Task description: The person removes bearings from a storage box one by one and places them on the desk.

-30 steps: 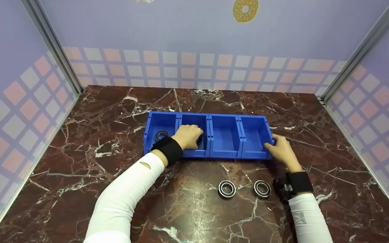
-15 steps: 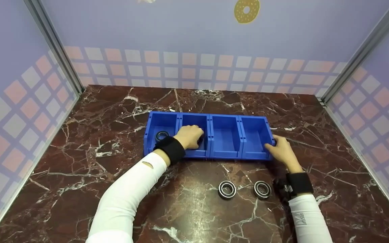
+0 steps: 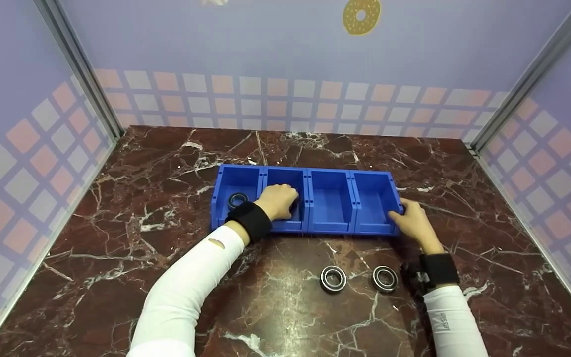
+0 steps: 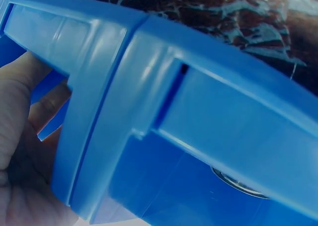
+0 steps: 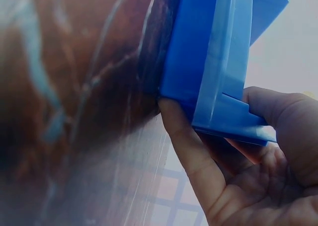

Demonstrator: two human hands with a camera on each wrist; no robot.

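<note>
A blue bin (image 3: pixel 331 227) with several compartments in a row stands on the marble-patterned table. My left hand (image 3: pixel 276 201) reaches into the second compartment from the left, fingers curled round a dark bearing (image 3: pixel 294 205) that is mostly hidden. In the left wrist view the fingers (image 4: pixel 47 104) show behind the compartment's front wall. Another bearing (image 3: pixel 237 200) lies in the leftmost compartment. At the bin's right end my right hand (image 3: pixel 414 223) grips the side wall, thumb inside, fingers outside; the right wrist view shows this wall (image 5: pixel 223 72) between thumb and fingers.
Two ball bearings lie flat on the table before the bin: one bearing (image 3: pixel 333 279) in front of the third compartment, the other bearing (image 3: pixel 384 278) nearer the right wrist. Patterned panels (image 3: pixel 275 99) enclose the table at the back and sides.
The left forearm has shifted very slightly to the right, the hand staying in the second compartment. The right hand, the bin and the bearings on the table have not visibly moved.
</note>
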